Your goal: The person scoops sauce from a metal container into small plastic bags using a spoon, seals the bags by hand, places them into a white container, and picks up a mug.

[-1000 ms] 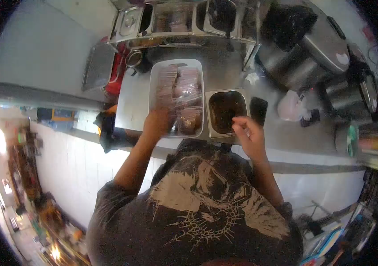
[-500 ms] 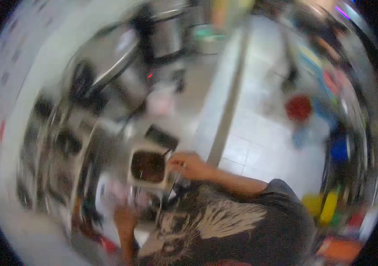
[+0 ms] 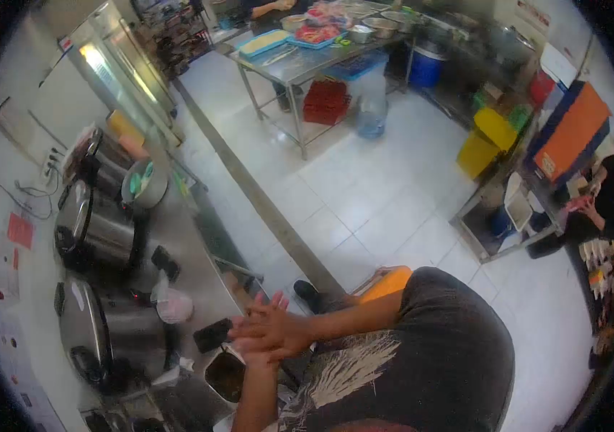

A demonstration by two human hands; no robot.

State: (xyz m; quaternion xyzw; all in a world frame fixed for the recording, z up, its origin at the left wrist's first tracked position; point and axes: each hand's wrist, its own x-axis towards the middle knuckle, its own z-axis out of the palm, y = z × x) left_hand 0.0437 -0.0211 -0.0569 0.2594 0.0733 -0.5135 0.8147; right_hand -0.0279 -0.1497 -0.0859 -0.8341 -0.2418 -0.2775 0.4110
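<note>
My left hand [image 3: 255, 354] and my right hand [image 3: 281, 333] are pressed together in front of my body, palm against palm, fingers stretched out and partly crossing. Nothing shows between them, though the palms are hidden. Just below them is a square container [image 3: 225, 376] with dark contents, partly covered by my left forearm. A flat black object [image 3: 212, 335] lies on the metal counter [image 3: 209, 291] beside my fingers. Farther along stands a pinkish-white tub or bag [image 3: 174, 306], with another small black object [image 3: 166, 263] behind it.
Large steel cookers [image 3: 109, 331] line the wall on the left, and a pot [image 3: 145, 184] holds something green. Across the tiled floor stands a metal table [image 3: 299, 63] with trays, over a red crate [image 3: 325, 101]. A yellow bin [image 3: 487, 144] and another person [image 3: 613, 191] are at right.
My view has swung from the counter toward the room. My left hand has left the low white area and now meets my right hand.
</note>
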